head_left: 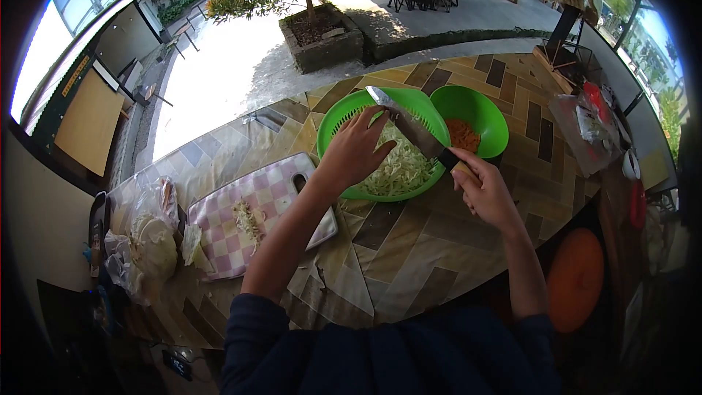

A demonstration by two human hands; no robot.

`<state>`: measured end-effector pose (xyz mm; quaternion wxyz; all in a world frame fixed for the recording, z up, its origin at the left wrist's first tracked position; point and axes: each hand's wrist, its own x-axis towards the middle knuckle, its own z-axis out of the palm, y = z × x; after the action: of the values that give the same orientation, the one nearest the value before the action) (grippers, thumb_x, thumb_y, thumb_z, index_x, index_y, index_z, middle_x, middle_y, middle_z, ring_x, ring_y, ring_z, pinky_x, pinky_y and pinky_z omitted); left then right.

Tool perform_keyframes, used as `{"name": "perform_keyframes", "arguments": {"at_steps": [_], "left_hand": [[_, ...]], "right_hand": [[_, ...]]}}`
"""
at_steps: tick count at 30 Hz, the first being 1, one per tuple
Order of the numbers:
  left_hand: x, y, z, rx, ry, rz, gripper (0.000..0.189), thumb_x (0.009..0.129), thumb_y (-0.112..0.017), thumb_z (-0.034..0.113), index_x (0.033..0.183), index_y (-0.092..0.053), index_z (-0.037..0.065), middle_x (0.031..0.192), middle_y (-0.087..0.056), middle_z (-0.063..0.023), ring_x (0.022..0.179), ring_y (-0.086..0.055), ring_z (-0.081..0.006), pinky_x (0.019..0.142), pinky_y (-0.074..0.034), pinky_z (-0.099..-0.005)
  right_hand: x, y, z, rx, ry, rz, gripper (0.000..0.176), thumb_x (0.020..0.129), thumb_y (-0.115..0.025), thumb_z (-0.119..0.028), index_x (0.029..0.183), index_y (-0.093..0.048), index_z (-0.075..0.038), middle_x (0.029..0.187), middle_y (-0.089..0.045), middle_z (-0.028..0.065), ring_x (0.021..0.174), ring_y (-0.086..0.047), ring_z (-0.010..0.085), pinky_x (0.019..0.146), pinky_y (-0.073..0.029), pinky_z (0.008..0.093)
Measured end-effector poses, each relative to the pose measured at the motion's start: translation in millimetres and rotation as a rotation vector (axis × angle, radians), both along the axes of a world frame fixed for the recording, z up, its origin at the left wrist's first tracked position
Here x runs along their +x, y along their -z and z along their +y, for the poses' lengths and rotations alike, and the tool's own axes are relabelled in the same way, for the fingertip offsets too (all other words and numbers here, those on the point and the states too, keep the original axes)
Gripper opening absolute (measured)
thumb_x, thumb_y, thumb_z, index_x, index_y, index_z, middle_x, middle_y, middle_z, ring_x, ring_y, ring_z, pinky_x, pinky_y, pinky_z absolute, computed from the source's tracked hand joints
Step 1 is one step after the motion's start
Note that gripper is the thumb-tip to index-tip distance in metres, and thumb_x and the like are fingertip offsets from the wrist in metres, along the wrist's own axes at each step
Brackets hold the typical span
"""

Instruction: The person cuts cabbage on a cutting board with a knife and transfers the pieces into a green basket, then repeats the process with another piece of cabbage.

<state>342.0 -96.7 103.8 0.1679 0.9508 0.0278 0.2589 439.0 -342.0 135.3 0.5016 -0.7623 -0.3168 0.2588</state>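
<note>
My right hand (482, 189) is wrapped round the handle of a kitchen knife (413, 130), its broad blade slanting up and left over a green colander (330, 118). Shredded cabbage (395, 170) fills much of the colander. My left hand (357, 148) is above the colander, thumb apart and fingertips at the blade near its tip; whether they touch it is hard to tell. Against the colander's right side stands a green bowl (482, 102) with shredded orange food, probably carrot (463, 137). Left of my forearm lies a pink-and-white checked cutting board (227, 208) with cabbage scraps (247, 221).
A partly cut cabbage (155, 245) and plastic bags sit at the table's left. Plastic packets (592, 121) lie at the right edge. An orange round object (576, 280) is below the table on the right. A tree planter (322, 42) stands beyond the table.
</note>
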Motion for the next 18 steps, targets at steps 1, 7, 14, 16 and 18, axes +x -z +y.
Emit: {"name": "perform_keyframes", "arguments": {"at_steps": [1, 7, 14, 16, 18], "left_hand": [[-2.9, -1.5, -0.6, -0.006, 0.051, 0.037, 0.041, 0.091, -0.062, 0.028, 0.123, -0.058, 0.004, 0.127, -0.056, -0.0133, 0.118, -0.054, -0.0310, 0.101, -0.042, -0.0418], [-15.1, -5.5, -4.1, -0.011, 0.133, 0.036, 0.035, 0.092, -0.060, 0.030, 0.117, -0.064, 0.005, 0.122, -0.062, -0.0126, 0.113, -0.058, -0.0300, 0.099, -0.043, -0.0417], [-30.7, -11.6, 22.2, -0.192, 0.122, 0.204, 0.036, 0.094, -0.060, 0.027, 0.121, -0.061, 0.005, 0.118, -0.064, -0.0161, 0.107, -0.062, -0.0340, 0.092, -0.049, -0.0421], [-40.8, -17.8, 23.8, -0.201, 0.079, 0.091, 0.033, 0.091, -0.064, 0.021, 0.119, -0.062, 0.004, 0.115, -0.065, -0.0151, 0.106, -0.062, -0.0327, 0.090, -0.049, -0.0404], [-54.4, -14.2, 28.4, -0.171, -0.007, -0.028, 0.030, 0.090, -0.064, 0.023, 0.114, -0.062, 0.005, 0.108, -0.066, -0.0136, 0.100, -0.063, -0.0322, 0.091, -0.048, -0.0419]], "right_hand": [[0.6, 0.3, 0.3, 0.004, 0.002, -0.008, 0.041, 0.097, -0.055, -0.014, 0.137, -0.051, -0.007, 0.075, -0.054, 0.0002, 0.058, -0.044, 0.0048, 0.054, -0.040, 0.0224], [-1.2, 4.5, 2.6, 0.012, 0.013, -0.061, 0.041, 0.097, -0.055, -0.014, 0.137, -0.052, -0.007, 0.076, -0.055, 0.0006, 0.064, -0.048, 0.0059, 0.061, -0.043, 0.0228], [-7.9, 8.1, 5.2, 0.025, 0.012, -0.096, 0.040, 0.097, -0.055, -0.014, 0.136, -0.052, -0.006, 0.076, -0.054, 0.0004, 0.065, -0.048, 0.0054, 0.061, -0.043, 0.0222], [-13.7, 8.1, 7.5, 0.037, 0.032, -0.017, 0.040, 0.098, -0.054, -0.014, 0.137, -0.051, -0.007, 0.075, -0.053, 0.0000, 0.060, -0.045, 0.0039, 0.056, -0.041, 0.0216], [-18.8, 13.0, 10.2, 0.080, 0.025, 0.023, 0.043, 0.098, -0.053, -0.015, 0.140, -0.047, -0.007, 0.075, -0.052, -0.0004, 0.051, -0.040, 0.0015, 0.045, -0.035, 0.0204]]}}
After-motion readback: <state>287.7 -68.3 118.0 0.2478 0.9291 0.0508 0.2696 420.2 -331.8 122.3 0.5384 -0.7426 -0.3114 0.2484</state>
